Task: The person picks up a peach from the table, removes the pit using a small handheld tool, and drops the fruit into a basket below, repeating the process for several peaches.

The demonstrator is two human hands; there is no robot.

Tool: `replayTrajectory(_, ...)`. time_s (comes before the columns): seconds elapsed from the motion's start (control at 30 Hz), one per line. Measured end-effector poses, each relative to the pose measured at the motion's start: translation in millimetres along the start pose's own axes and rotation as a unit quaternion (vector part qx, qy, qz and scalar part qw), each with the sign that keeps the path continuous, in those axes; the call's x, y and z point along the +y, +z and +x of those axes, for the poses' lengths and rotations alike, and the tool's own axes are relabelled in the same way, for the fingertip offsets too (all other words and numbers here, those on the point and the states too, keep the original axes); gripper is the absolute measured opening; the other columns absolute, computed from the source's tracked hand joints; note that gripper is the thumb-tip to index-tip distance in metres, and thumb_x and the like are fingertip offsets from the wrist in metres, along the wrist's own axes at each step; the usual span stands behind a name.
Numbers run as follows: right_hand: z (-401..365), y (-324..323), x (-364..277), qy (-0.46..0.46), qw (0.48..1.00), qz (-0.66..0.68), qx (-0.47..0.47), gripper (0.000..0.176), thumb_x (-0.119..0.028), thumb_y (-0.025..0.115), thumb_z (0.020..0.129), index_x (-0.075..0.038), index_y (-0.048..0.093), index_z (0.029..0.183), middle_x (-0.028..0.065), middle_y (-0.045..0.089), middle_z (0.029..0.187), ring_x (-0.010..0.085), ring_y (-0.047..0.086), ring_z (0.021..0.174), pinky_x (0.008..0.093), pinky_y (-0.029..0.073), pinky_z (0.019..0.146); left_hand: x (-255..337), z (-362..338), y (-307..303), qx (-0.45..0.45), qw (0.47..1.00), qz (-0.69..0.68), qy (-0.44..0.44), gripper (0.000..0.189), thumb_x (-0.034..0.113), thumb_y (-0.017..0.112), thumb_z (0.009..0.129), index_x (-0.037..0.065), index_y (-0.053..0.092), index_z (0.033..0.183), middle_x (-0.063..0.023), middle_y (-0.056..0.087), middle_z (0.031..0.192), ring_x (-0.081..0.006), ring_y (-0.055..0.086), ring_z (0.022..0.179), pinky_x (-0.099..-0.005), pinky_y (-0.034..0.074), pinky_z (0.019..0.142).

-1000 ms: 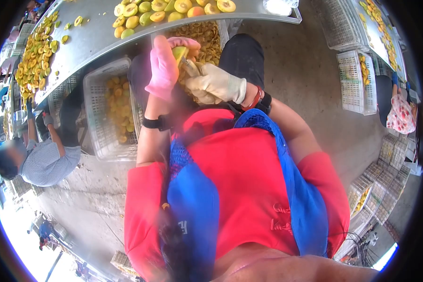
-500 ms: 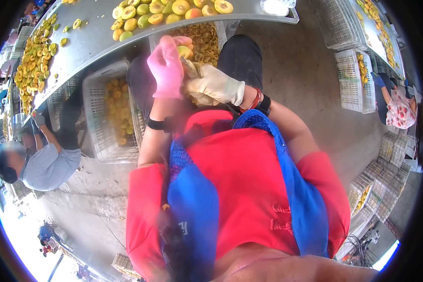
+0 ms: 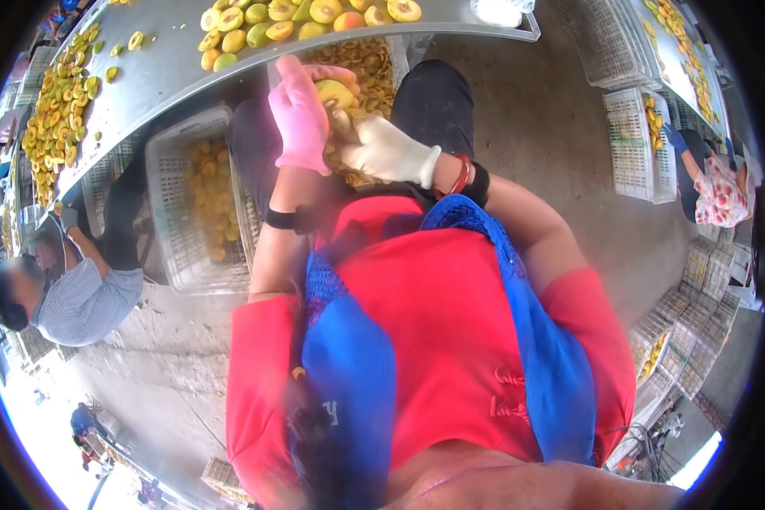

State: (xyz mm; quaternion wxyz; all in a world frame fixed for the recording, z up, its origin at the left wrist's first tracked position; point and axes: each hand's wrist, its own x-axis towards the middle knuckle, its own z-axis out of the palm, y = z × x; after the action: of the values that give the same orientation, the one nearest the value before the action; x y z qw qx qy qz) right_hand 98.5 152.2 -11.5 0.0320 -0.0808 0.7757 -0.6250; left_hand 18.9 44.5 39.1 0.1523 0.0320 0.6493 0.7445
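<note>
My left hand (image 3: 300, 115), in a pink glove, is closed around a yellow-green fruit (image 3: 336, 93) with a cut face showing. Close beside it is my right hand (image 3: 389, 151), in a white glove, with its fingers curled around a greyish tool (image 3: 345, 125) pressed near the fruit. Fingers and blur hide the tool's kind. Both hands are above a crate of yellow-brown fruit scraps (image 3: 370, 58) between my knees. Just beyond, whole and halved fruits (image 3: 268, 25) lie on the metal table (image 3: 174, 51).
A white crate of yellow fruit (image 3: 163, 212) stands by my left leg. More cut fruit (image 3: 59, 110) is heaped at the table's left. A co-worker (image 3: 89, 302) sits at left, another person (image 3: 721, 191) at right, near stacked white crates (image 3: 642, 144).
The fruit shows more of its cut face and my left fingers have shifted around it. My right hand has turned slightly, still close against the fruit.
</note>
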Motion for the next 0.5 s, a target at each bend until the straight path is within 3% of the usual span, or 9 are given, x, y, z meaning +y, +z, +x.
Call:
replayTrajectory(0.07, 1, 3, -2, -0.035, 0.998, -0.055, 0.022, 0.010, -0.011, 0.058, 0.092, -0.011, 0.049, 0.097, 0.0015, 0.050, 0.065, 0.0112, 0.046, 0.045, 0.0277, 0.034, 0.038, 1, 0, 1, 0.005, 1.000, -0.007, -0.008, 0.075, 0.052, 0.029, 0.103, -0.008, 0.070, 0.083, -0.0155, 0.069, 0.072, -0.0196, 0.065, 0.060, -0.0280, 0.053, 0.062)
replayTrajectory(0.13, -3, -9, -44, 0.179, 0.975, 0.118, -0.054, 0.010, -0.011, 0.059, 0.091, -0.009, 0.050, 0.096, 0.0025, 0.050, 0.065, 0.0121, 0.047, 0.046, 0.0295, 0.035, 0.039, -2, 0, -1, 0.003, 1.000, -0.020, -0.005, 0.075, 0.051, 0.029, 0.103, -0.008, 0.071, 0.082, -0.0156, 0.070, 0.073, -0.0195, 0.065, 0.061, -0.0279, 0.053, 0.061)
replayTrajectory(0.23, -3, -16, -36, 0.276, 0.903, 0.307, -0.121, 0.011, -0.011, 0.059, 0.090, -0.007, 0.050, 0.095, 0.0038, 0.052, 0.065, 0.0132, 0.049, 0.046, 0.0309, 0.037, 0.040, -5, 6, -14, -0.051, 0.998, -0.031, -0.015, 0.076, 0.053, 0.030, 0.102, -0.007, 0.071, 0.082, -0.0155, 0.070, 0.073, -0.0196, 0.065, 0.063, -0.0277, 0.052, 0.063)
replayTrajectory(0.33, -5, -12, -45, 0.257, 0.924, 0.264, -0.104, 0.009, -0.011, 0.058, 0.091, -0.009, 0.049, 0.093, 0.0022, 0.050, 0.063, 0.0120, 0.047, 0.046, 0.0297, 0.035, 0.039, -5, 5, -17, -0.052, 0.999, -0.013, -0.002, 0.076, 0.053, 0.030, 0.103, -0.007, 0.070, 0.080, -0.0150, 0.070, 0.072, -0.0194, 0.066, 0.065, -0.0274, 0.052, 0.065)
replayTrajectory(0.43, -3, 1, -39, 0.163, 0.980, 0.113, -0.030, 0.011, -0.011, 0.056, 0.094, -0.012, 0.045, 0.092, -0.0010, 0.046, 0.062, 0.0091, 0.044, 0.045, 0.0263, 0.031, 0.037, -2, 1, -10, -0.037, 0.998, 0.000, 0.046, 0.073, 0.052, 0.032, 0.104, -0.006, 0.070, 0.082, -0.0146, 0.070, 0.074, -0.0188, 0.066, 0.067, -0.0277, 0.052, 0.067)
replayTrajectory(0.5, -1, -4, -44, 0.231, 0.952, 0.188, -0.072, 0.010, -0.011, 0.057, 0.093, -0.012, 0.046, 0.093, -0.0001, 0.047, 0.062, 0.0101, 0.045, 0.045, 0.0271, 0.032, 0.037, -3, -1, -11, -0.032, 0.998, 0.002, 0.054, 0.070, 0.050, 0.033, 0.104, -0.006, 0.070, 0.083, -0.0147, 0.071, 0.077, -0.0187, 0.066, 0.068, -0.0282, 0.053, 0.067)
